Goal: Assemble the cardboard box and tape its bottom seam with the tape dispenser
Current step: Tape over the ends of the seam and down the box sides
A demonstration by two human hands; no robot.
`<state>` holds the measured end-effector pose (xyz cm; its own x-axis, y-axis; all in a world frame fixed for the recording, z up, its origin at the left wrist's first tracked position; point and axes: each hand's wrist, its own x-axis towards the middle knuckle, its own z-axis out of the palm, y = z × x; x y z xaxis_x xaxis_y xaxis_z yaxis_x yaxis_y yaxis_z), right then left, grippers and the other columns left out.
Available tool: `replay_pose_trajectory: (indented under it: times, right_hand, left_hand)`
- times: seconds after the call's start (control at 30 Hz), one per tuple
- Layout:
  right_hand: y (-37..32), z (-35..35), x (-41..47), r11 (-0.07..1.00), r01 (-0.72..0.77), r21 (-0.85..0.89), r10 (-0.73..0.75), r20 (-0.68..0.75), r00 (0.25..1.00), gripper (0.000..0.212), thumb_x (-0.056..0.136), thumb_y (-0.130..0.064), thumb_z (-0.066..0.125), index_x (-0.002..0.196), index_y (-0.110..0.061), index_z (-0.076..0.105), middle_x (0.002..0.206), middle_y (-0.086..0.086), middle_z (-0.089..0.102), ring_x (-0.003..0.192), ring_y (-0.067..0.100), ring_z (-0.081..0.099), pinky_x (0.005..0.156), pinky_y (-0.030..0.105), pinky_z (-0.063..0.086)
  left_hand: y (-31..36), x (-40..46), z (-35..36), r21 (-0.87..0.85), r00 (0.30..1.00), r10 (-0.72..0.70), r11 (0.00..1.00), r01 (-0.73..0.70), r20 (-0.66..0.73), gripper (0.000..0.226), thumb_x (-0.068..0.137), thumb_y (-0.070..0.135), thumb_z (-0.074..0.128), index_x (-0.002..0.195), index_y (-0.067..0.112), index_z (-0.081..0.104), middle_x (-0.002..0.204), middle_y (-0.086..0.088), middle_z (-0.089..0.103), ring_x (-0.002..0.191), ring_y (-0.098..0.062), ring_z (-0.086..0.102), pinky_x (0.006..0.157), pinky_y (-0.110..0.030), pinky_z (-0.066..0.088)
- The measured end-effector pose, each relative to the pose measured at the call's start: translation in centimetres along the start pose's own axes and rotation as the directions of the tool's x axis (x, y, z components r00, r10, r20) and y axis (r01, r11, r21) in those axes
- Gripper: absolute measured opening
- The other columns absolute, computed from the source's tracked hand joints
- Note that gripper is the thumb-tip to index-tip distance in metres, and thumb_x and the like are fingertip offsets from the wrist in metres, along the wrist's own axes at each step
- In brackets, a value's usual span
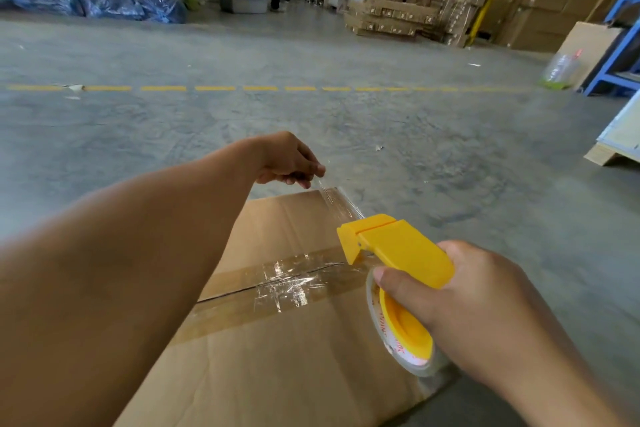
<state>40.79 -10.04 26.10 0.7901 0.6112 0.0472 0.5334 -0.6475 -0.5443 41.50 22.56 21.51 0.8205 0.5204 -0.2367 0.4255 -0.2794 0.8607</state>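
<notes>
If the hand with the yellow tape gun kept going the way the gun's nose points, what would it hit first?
Probably the left hand. The right hand aims the dispenser along the stretched tape toward that hand, above the box. Depth is hard to judge.

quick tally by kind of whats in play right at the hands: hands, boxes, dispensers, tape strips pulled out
hands: 2, left hand and right hand
cardboard box: 1
tape dispenser: 1
pulled-out tape strip: 1
total: 5
</notes>
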Motion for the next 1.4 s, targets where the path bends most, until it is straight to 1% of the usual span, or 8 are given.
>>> replay_pose_trajectory:
  times: [0.27, 0.47, 0.7, 1.0, 1.13, 1.17, 1.27, 1.4]
  right_hand:
    - [-1.0, 0.3, 1.4, 0.997, -0.004, -0.078, 0.007, 0.043, 0.999, 0.068, 0.050, -0.082, 0.051, 0.071, -0.018, 0.059, 0.063, -0.004, 0.061, 0.062, 0.015, 0.059, 0.052, 0.029, 0.043]
    - [-1.5, 0.4, 2.2, 0.991, 0.009, -0.133, -0.001, 0.058, 0.998, 0.065, 0.057, -0.080, 0.058, 0.068, -0.016, 0.059, 0.059, -0.003, 0.060, 0.060, 0.014, 0.059, 0.051, 0.028, 0.042]
    - [-1.7, 0.5, 2.8, 0.985, 0.027, -0.169, -0.016, 0.064, 0.998, 0.072, 0.049, -0.084, 0.048, 0.064, -0.014, 0.058, 0.058, -0.001, 0.059, 0.060, 0.017, 0.059, 0.050, 0.030, 0.041]
    - [-1.8, 0.6, 3.0, 0.984, 0.034, -0.177, -0.022, 0.067, 0.997, 0.074, 0.045, -0.085, 0.045, 0.063, -0.014, 0.057, 0.055, -0.002, 0.057, 0.057, 0.016, 0.058, 0.047, 0.030, 0.036]
    - [-1.9, 0.6, 3.0, 0.984, 0.028, -0.178, -0.016, 0.068, 0.998, 0.074, 0.044, -0.085, 0.045, 0.063, -0.014, 0.058, 0.053, -0.001, 0.057, 0.056, 0.016, 0.058, 0.047, 0.029, 0.035]
    - [-1.9, 0.6, 3.0, 0.984, 0.029, -0.177, -0.018, 0.067, 0.998, 0.074, 0.044, -0.085, 0.045, 0.062, -0.014, 0.058, 0.053, -0.001, 0.057, 0.056, 0.016, 0.058, 0.047, 0.029, 0.035]
    - [-1.8, 0.6, 3.0, 0.983, 0.029, -0.181, -0.017, 0.068, 0.998, 0.074, 0.045, -0.085, 0.046, 0.063, -0.014, 0.057, 0.052, -0.001, 0.057, 0.055, 0.017, 0.058, 0.047, 0.029, 0.034]
    - [-1.8, 0.7, 3.0, 0.983, 0.026, -0.183, -0.014, 0.068, 0.998, 0.073, 0.047, -0.084, 0.048, 0.062, -0.013, 0.057, 0.051, -0.001, 0.056, 0.054, 0.017, 0.058, 0.047, 0.029, 0.034]
  left_hand:
    - [-0.7, 1.3, -0.2, 0.078, 0.999, -0.051, 0.996, 0.051, -0.003, 0.017, 0.089, 0.021, 0.073, 0.093, 0.006, 0.076, 0.074, -0.010, 0.070, 0.064, -0.014, 0.059, 0.060, -0.025, 0.047]
    - [-1.7, 1.9, 0.1, 0.043, 0.997, -0.076, 0.996, 0.076, -0.003, 0.014, 0.091, 0.019, 0.071, 0.090, 0.007, 0.076, 0.072, -0.006, 0.068, 0.065, -0.013, 0.062, 0.060, -0.027, 0.046]
    - [-2.5, 2.1, 0.1, -0.021, 0.995, -0.099, 0.995, 0.098, -0.016, 0.012, 0.093, 0.013, 0.067, 0.090, 0.005, 0.076, 0.076, -0.009, 0.066, 0.062, -0.014, 0.057, 0.057, -0.026, 0.042]
    - [-3.2, 2.7, 0.4, -0.050, 0.992, -0.125, 0.991, 0.124, -0.017, 0.013, 0.092, 0.017, 0.070, 0.088, 0.007, 0.077, 0.062, -0.002, 0.062, 0.055, -0.010, 0.052, 0.053, -0.023, 0.041]
    - [-3.2, 2.5, 0.8, -0.037, 0.989, -0.144, 0.989, 0.143, -0.022, 0.012, 0.089, 0.020, 0.073, 0.090, 0.009, 0.077, 0.073, -0.003, 0.066, 0.064, -0.013, 0.057, 0.055, -0.023, 0.048]
    - [-3.3, 2.5, 0.9, -0.019, 0.989, -0.145, 0.989, 0.145, -0.028, 0.012, 0.089, 0.022, 0.074, 0.092, 0.010, 0.077, 0.080, -0.004, 0.069, 0.070, -0.014, 0.060, 0.059, -0.024, 0.052]
    - [-3.6, 2.6, 1.0, 0.119, 0.986, -0.160, 0.979, 0.164, -0.047, 0.023, 0.087, 0.031, 0.074, 0.104, 0.016, 0.077, 0.105, -0.005, 0.072, 0.096, -0.021, 0.067, 0.089, -0.037, 0.056]
    - [-3.2, 2.6, 1.4, 0.192, 0.969, -0.246, 0.950, 0.247, -0.027, 0.032, 0.089, 0.031, 0.069, 0.115, 0.014, 0.073, 0.115, -0.006, 0.070, 0.105, -0.027, 0.067, 0.095, -0.048, 0.054]
